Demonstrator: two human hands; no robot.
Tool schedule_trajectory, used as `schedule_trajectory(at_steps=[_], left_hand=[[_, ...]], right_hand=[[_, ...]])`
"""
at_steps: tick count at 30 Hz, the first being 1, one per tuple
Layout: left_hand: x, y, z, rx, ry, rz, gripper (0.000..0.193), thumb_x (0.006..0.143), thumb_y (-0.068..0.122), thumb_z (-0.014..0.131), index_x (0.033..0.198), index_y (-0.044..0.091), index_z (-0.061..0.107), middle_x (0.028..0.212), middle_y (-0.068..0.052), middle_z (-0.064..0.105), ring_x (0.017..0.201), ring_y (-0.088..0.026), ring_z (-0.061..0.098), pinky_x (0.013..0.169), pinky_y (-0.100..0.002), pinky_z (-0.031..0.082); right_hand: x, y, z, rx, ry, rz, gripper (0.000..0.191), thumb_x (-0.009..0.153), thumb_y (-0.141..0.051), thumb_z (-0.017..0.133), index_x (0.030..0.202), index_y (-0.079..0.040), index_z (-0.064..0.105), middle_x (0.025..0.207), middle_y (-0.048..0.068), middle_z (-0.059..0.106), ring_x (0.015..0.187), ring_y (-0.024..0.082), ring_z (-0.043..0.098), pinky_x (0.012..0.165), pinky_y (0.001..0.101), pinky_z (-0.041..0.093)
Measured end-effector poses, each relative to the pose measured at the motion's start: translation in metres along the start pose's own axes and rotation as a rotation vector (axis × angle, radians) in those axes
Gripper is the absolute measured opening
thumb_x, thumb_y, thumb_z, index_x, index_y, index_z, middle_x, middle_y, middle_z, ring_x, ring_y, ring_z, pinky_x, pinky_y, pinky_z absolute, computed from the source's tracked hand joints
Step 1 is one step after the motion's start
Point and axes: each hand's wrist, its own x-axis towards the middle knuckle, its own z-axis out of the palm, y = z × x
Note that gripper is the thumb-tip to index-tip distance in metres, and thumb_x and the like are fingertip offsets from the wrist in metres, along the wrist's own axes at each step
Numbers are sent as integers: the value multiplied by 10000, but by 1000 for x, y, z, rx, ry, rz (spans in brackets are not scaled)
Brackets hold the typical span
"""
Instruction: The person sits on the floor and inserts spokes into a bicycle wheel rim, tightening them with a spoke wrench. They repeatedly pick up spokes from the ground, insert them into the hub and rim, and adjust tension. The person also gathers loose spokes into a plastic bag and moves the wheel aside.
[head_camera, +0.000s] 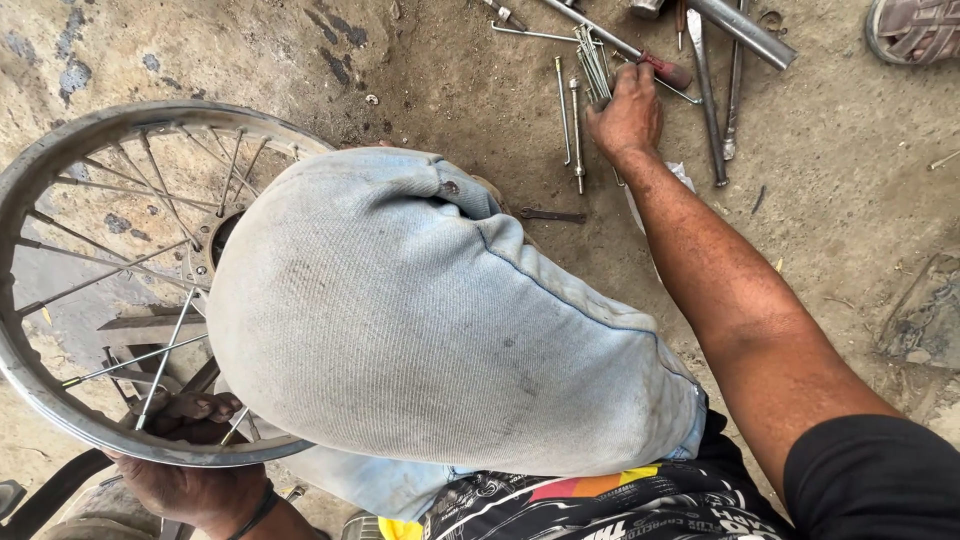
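Observation:
A spoked metal wheel rim (40, 400) stands at the left, partly hidden behind my bent knee in pale blue denim. My left hand (190, 470) grips the rim's lower edge, with fingers curled through the spokes. My right hand (628, 115) reaches out over the dirt floor and closes around a bundle of loose metal spokes (592, 62). Two more spokes (570, 120) lie on the ground just left of that hand.
Tools lie scattered on the dirt floor at the top: a red-handled screwdriver (665, 70), a metal pipe (745, 32), long flat bars (705, 95). Another person's sandalled foot (915, 28) is at the top right. A small flat wrench (552, 215) lies near my knee.

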Motion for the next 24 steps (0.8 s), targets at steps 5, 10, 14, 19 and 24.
schedule_trajectory(at_steps=[5, 10, 14, 19, 24], left_hand=[[2, -4, -9, 16, -11, 9, 443, 1226, 397, 448, 1208, -29, 568, 913, -147, 652, 734, -213, 660, 677, -332, 565], [0, -1, -2, 60, 22, 26, 437, 1207, 385, 445, 1204, -33, 573, 897, -140, 647, 730, -210, 659, 682, -333, 577], [0, 2, 4, 24, -52, 48, 480, 1167, 421, 428, 1205, -32, 581, 910, -143, 664, 735, -206, 677, 702, -336, 608], [5, 1, 2, 153, 31, 78, 461, 1176, 412, 512, 1172, -45, 578, 889, -143, 640, 678, -198, 647, 610, -300, 552], [4, 2, 6, 67, 38, 36, 474, 1186, 415, 484, 1163, -47, 588, 868, -147, 646, 692, -212, 670, 639, -326, 589]], right_hand=[[-2, 6, -6, 125, 32, 12, 256, 867, -52, 774, 1093, -64, 654, 1201, 111, 630, 1092, 221, 661, 958, 408, 591], [-21, 12, 1, 247, 20, -107, 223, 866, -7, 764, 1024, -77, 623, 1046, 77, 670, 939, 178, 688, 864, 373, 625], [-51, 11, 18, 167, -60, -295, 206, 910, -57, 794, 1025, -67, 624, 949, 80, 685, 850, 180, 696, 793, 366, 616], [-64, 21, 30, 207, 43, -353, 186, 934, -34, 774, 1049, -69, 632, 948, 63, 686, 839, 147, 697, 747, 317, 617], [-51, 34, 21, 278, 129, -131, 171, 973, -17, 727, 1102, -63, 625, 932, 50, 674, 811, 144, 696, 738, 307, 629]])
